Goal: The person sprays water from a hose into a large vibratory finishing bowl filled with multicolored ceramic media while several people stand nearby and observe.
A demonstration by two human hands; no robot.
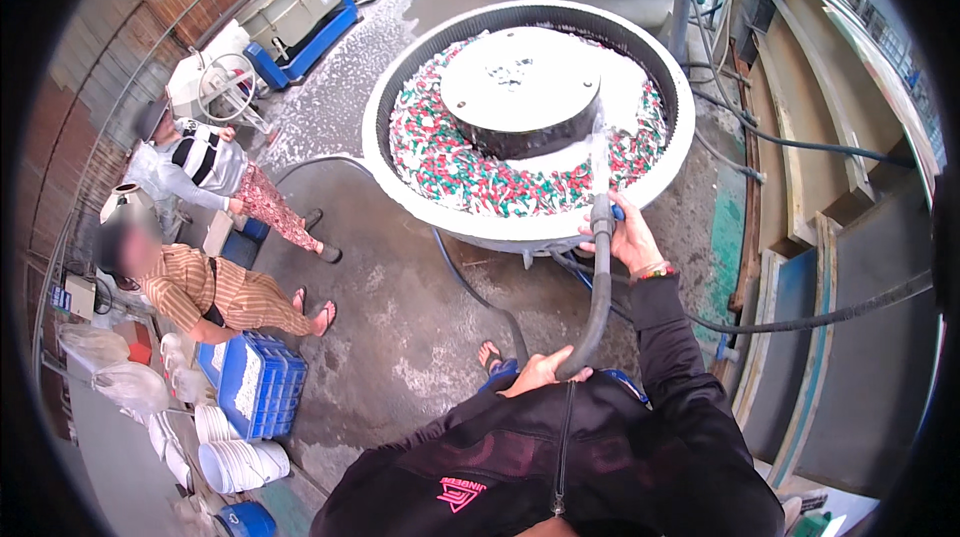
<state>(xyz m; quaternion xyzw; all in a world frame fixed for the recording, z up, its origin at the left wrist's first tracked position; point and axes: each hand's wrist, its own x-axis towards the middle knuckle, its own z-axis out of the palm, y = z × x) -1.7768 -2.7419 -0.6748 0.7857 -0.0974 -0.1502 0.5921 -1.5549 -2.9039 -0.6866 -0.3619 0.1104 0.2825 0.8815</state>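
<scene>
Black jacket [640, 462], then hose [600, 302] lengthwise, nozzle [601, 212] toward tub [490, 226]

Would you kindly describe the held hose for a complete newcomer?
Find the nearest big, round, white-rimmed tub. At its near edge, a thick grey hose runs from the left hand up to the right hand. Unlike the dark hoses at right, it is hand-held and emits a whitish stream.

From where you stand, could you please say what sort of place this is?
Probably a factory workshop: a round tub of small coloured pieces, a hose aimed into it, and a blue crate.
</scene>
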